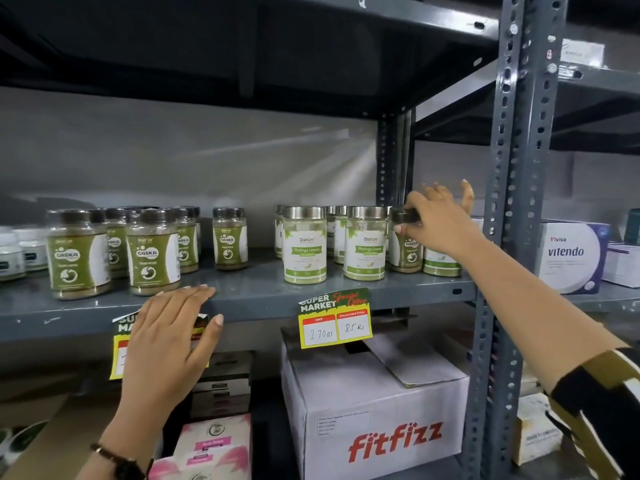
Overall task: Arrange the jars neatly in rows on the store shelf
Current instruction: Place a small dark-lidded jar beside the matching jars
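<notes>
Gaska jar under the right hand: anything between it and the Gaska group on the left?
Yes. The Moringa jars stand left of the Gaska jar that the right hand grips; beyond them, a lone Gaska jar precedes the group.

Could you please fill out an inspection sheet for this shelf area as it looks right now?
Surface: grey metal shelf, bare at its front middle.
Job's things: dark-lidded green-label Gaska jars grouped at left, one standing apart; steel-lidded Moringa Leaves jars in rows at right; one dark-lidded Gaska jar among them.
Clutter: small white tubs at far left; yellow price tags on the shelf edge.
Grippers: right hand grips the stray jar's lid; left hand rests open on the shelf edge.
Cables: nothing seen.
Surroundings: white Fitfizz carton below; white Vitendo box on the neighbouring rack.
</notes>
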`<move>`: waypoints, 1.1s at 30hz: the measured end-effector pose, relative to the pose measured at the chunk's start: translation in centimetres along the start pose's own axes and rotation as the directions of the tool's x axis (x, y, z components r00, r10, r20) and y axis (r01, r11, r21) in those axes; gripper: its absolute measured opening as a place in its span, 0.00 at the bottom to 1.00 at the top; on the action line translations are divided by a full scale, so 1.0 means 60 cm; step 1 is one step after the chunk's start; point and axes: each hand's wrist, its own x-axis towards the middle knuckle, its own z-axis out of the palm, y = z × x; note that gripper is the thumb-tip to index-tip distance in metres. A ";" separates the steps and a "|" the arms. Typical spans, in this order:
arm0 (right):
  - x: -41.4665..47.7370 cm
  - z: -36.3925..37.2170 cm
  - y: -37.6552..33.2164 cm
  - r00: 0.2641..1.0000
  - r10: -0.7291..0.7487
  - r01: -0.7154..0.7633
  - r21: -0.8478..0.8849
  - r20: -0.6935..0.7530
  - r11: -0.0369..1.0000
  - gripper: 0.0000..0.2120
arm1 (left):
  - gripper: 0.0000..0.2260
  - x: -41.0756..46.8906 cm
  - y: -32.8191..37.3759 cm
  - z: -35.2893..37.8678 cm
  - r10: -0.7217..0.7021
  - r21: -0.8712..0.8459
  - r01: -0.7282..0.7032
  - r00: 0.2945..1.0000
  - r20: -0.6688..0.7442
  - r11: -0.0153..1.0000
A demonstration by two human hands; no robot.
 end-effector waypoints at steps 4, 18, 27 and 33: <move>-0.026 -0.011 -0.021 0.993 -0.006 0.021 0.120 -0.119 0.993 0.18 | 0.21 0.000 -0.001 0.000 -0.002 0.003 0.002 1.000 -0.002 1.000; -0.026 -0.142 -0.235 0.995 0.019 0.076 0.894 -0.094 0.442 0.18 | 0.19 -0.001 0.003 -0.010 -0.026 -0.016 0.027 0.998 0.049 1.000; 0.020 -0.062 -0.394 0.996 -0.090 0.070 0.825 -0.023 0.560 0.18 | 0.19 -0.002 -0.003 -0.014 -0.005 -0.033 0.008 0.997 0.083 0.999; 0.020 -0.037 -0.409 0.999 -0.047 0.030 0.792 -0.002 0.610 0.21 | 0.19 -0.001 -0.003 -0.015 0.004 -0.038 -0.001 0.997 0.079 0.999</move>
